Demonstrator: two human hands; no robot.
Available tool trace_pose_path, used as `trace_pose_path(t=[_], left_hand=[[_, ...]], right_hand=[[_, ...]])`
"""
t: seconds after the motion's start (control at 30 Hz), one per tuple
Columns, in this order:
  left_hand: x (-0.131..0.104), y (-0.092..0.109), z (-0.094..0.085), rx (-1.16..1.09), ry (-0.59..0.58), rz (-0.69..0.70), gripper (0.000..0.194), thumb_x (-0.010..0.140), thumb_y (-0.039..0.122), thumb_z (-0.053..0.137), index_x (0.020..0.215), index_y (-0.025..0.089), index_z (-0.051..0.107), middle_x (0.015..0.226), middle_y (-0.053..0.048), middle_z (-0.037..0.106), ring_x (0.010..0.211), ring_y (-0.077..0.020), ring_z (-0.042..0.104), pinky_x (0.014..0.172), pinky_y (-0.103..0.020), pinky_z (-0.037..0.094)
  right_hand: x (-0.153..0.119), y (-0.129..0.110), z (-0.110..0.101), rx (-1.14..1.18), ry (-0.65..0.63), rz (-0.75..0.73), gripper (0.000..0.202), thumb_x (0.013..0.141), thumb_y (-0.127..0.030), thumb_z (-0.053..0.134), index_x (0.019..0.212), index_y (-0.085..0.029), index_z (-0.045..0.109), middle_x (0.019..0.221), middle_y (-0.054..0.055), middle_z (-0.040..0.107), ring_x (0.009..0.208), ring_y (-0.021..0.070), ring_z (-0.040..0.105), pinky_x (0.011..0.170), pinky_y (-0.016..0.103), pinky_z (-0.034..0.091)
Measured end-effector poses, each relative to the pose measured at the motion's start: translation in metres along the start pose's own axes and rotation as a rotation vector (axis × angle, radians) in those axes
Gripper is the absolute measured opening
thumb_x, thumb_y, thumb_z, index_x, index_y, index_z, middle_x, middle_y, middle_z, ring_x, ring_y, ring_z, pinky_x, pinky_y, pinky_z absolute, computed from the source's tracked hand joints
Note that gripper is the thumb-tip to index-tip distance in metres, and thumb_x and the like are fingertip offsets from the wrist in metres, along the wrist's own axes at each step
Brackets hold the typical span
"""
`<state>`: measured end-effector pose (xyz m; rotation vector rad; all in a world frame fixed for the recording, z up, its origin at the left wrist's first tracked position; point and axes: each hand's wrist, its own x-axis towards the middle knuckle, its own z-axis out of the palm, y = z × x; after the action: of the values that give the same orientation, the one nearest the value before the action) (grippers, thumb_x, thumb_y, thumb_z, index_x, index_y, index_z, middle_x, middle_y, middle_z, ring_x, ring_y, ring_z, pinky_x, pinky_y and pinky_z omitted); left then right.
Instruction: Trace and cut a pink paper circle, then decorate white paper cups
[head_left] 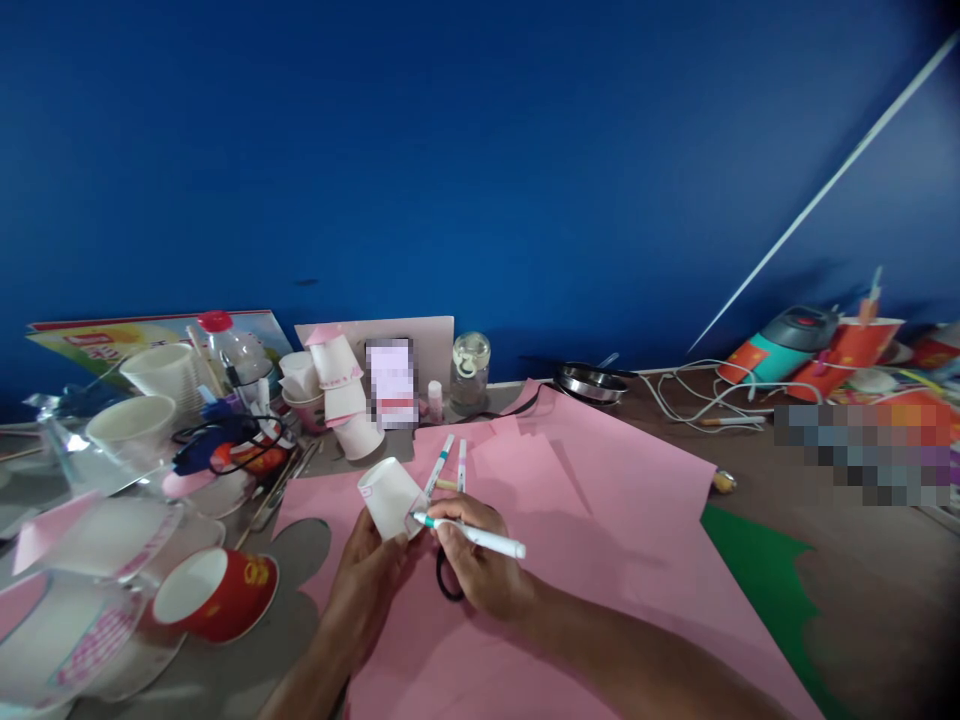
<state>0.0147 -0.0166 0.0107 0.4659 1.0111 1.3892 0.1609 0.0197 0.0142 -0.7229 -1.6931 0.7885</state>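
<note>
A white paper cup [391,497] is tilted in my left hand [369,562], whose fingers wrap round its lower side. My right hand [480,555] pinches a white marker [484,537] with a green tip end, and that tip is at the cup's right side. Faint pink marks show on the cup near its upper left edge. Under both hands lies pink paper [600,600]. Just beyond the cup rest a marker with a teal band [439,465] and one with a purple band [462,465]. A black ring-shaped item [442,580] is partly hidden by my right hand.
Stacked decorated cups [337,390], a phone [393,385] and a glass jar [470,373] stand at the back. Left are a red cup [225,594], more white cups [135,430] and a plastic bottle [229,350]. Right are white cables [675,405], a metal dish [591,383] and green paper [765,580].
</note>
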Motion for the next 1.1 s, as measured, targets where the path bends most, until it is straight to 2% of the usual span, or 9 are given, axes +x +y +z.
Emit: trace_pose_path(t=[0.2, 0.43, 0.67, 0.83, 1.0, 1.1], left_hand=[[-0.0015, 0.0019, 0.0018, 0.021, 0.001, -0.022, 0.047, 0.066, 0.021, 0.081, 0.109, 0.024, 0.062, 0.109, -0.006, 0.073, 0.102, -0.024, 0.068, 0.091, -0.035, 0.051], [-0.0031, 0.003, 0.0059, -0.019, 0.002, 0.01, 0.051, 0.062, 0.02, 0.083, 0.108, 0.02, 0.062, 0.114, -0.011, 0.072, 0.105, -0.0294, 0.067, 0.093, -0.039, 0.052], [-0.0013, 0.0016, 0.0034, -0.016, -0.008, 0.001, 0.049, 0.066, 0.02, 0.081, 0.111, 0.021, 0.06, 0.108, -0.008, 0.072, 0.101, -0.0256, 0.068, 0.092, -0.038, 0.053], [-0.0002, 0.001, 0.0022, 0.014, -0.004, 0.005, 0.048, 0.069, 0.02, 0.079, 0.112, 0.021, 0.059, 0.108, -0.008, 0.072, 0.099, -0.0245, 0.069, 0.087, -0.035, 0.054], [-0.0013, 0.0013, 0.0039, -0.009, -0.031, 0.013, 0.052, 0.067, 0.02, 0.081, 0.113, 0.021, 0.06, 0.114, -0.011, 0.072, 0.108, -0.0282, 0.066, 0.094, -0.038, 0.052], [-0.0021, 0.0018, 0.0042, 0.007, -0.01, -0.003, 0.051, 0.066, 0.022, 0.081, 0.113, 0.02, 0.061, 0.113, -0.011, 0.071, 0.107, -0.0299, 0.067, 0.095, -0.042, 0.051]], right_hand=[[-0.0003, -0.0032, -0.0017, 0.024, -0.048, -0.022, 0.021, 0.094, -0.028, 0.046, 0.089, -0.019, 0.064, 0.081, 0.006, 0.07, 0.074, 0.0172, 0.065, 0.068, 0.028, 0.053], [-0.0005, -0.0023, -0.0016, 0.022, 0.007, 0.013, 0.024, 0.094, -0.03, 0.046, 0.089, -0.018, 0.066, 0.073, 0.005, 0.065, 0.064, 0.016, 0.06, 0.062, 0.028, 0.049], [0.0018, -0.0034, -0.0023, 0.007, -0.015, 0.016, 0.022, 0.093, -0.027, 0.046, 0.091, -0.018, 0.065, 0.08, 0.006, 0.068, 0.07, 0.0172, 0.062, 0.065, 0.028, 0.05], [0.0014, -0.002, -0.0019, 0.022, -0.086, -0.031, 0.021, 0.093, -0.027, 0.045, 0.089, -0.019, 0.064, 0.078, 0.006, 0.068, 0.072, 0.018, 0.064, 0.068, 0.03, 0.051], [0.0, 0.0005, -0.0017, 0.038, -0.017, 0.021, 0.023, 0.095, -0.031, 0.045, 0.09, -0.019, 0.064, 0.078, 0.006, 0.067, 0.069, 0.0171, 0.062, 0.064, 0.029, 0.051], [-0.0005, -0.0008, -0.0019, 0.045, -0.009, 0.033, 0.023, 0.095, -0.031, 0.046, 0.091, -0.018, 0.065, 0.079, 0.006, 0.067, 0.067, 0.0168, 0.062, 0.063, 0.029, 0.051]])
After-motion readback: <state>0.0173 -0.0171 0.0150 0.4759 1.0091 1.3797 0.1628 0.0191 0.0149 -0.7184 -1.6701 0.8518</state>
